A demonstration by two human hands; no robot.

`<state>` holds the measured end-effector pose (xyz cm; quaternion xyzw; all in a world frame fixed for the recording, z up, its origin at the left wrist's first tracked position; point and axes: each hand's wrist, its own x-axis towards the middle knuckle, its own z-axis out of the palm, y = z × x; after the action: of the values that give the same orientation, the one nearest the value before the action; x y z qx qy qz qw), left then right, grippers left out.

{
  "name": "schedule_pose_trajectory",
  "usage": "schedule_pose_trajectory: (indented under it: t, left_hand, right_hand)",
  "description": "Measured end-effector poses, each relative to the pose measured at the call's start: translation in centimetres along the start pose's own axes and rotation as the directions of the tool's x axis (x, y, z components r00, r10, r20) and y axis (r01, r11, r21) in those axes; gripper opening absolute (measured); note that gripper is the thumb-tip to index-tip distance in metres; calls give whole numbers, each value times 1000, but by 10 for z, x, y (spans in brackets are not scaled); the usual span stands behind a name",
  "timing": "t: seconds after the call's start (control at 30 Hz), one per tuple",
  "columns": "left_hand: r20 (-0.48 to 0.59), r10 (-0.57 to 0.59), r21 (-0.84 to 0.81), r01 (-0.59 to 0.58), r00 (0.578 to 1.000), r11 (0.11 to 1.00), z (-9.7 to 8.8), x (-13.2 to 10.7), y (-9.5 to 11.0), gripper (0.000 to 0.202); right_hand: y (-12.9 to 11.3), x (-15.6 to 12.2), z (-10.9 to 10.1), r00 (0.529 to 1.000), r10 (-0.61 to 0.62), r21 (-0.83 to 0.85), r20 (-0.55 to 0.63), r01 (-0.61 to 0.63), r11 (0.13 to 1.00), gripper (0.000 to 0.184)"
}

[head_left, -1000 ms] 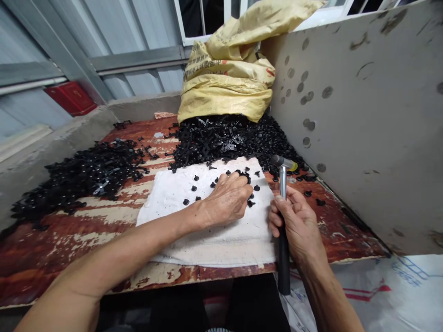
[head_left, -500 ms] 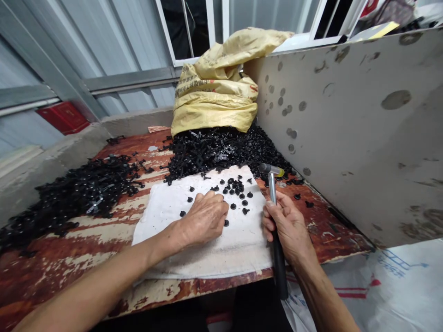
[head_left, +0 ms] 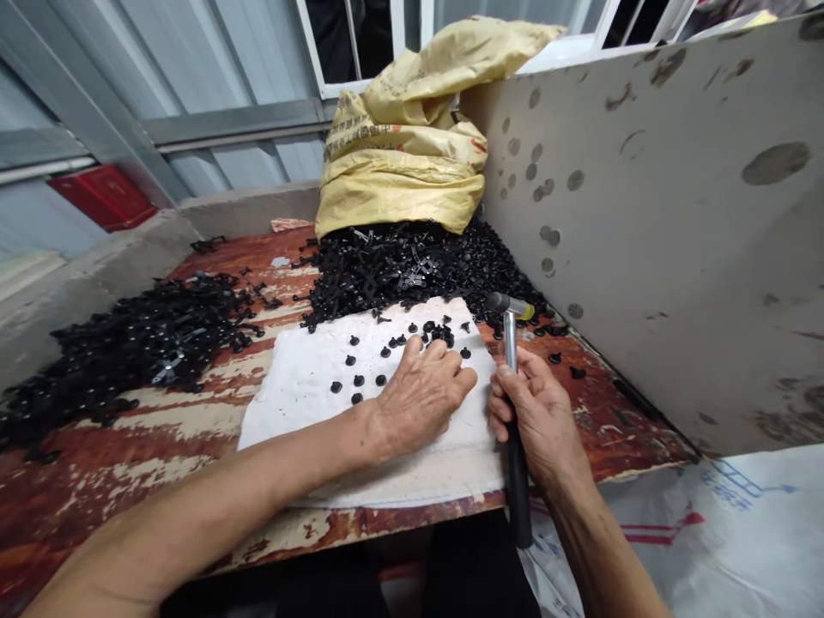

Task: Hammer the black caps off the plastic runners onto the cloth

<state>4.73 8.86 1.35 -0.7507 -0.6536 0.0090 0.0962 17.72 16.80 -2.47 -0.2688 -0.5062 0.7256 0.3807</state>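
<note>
My right hand (head_left: 533,405) grips a hammer (head_left: 509,339) around its shaft and black handle. The hammer stands head up, with a dark face on the left and a yellow face on the right. Below it lies a white cloth (head_left: 283,408) on the table. Over the cloth, my left hand (head_left: 421,396) is closed with its fingers bent down, next to a cluster of small black round parts with stems (head_left: 439,330). Its fingertips are hidden, so what they hold cannot be made out. More such parts (head_left: 359,380) lie scattered left of that hand.
Behind the cloth, a heap of black parts (head_left: 399,270) spills from a yellow sack (head_left: 399,193). Another heap of black parts (head_left: 142,348) lies on the left of the worn red table (head_left: 186,446). A stained grey board (head_left: 644,257) stands along the right side.
My left hand has moved right across the cloth toward the cluster, uncovering several black parts at left. My right hand keeps the hammer in nearly the same place. The view has shifted slightly.
</note>
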Motion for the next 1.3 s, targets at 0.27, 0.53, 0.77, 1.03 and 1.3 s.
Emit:
schedule_pose_trajectory:
  t: [0.27,0.53,0.77,1.03,1.3]
  left_hand:
    - [-76,-55,-67,50,996,996,-5,-30,6,15]
    - [-6,-202,-39,201,979,979,-15,6,-40,13]
    - [91,-138,-37,142,986,989,-8,45,-55,13]
    - [68,-178,-123,186,982,975,-7,66,-83,21]
    - [54,-238,-81,242,970,967,4,45,-99,22]
  right_hand:
    - [4,4,-2,1000,-10,20,13,10,1000,37]
    - [3,2,0,1000,2,22,9,-2,1000,42]
    - [5,3,0,1000,-17,16,15,16,1000,43]
    - [2,2,1,1000,0,34,5,0,999,44]
    - [1,0,2,1000,4,54,-24,-2,999,43]
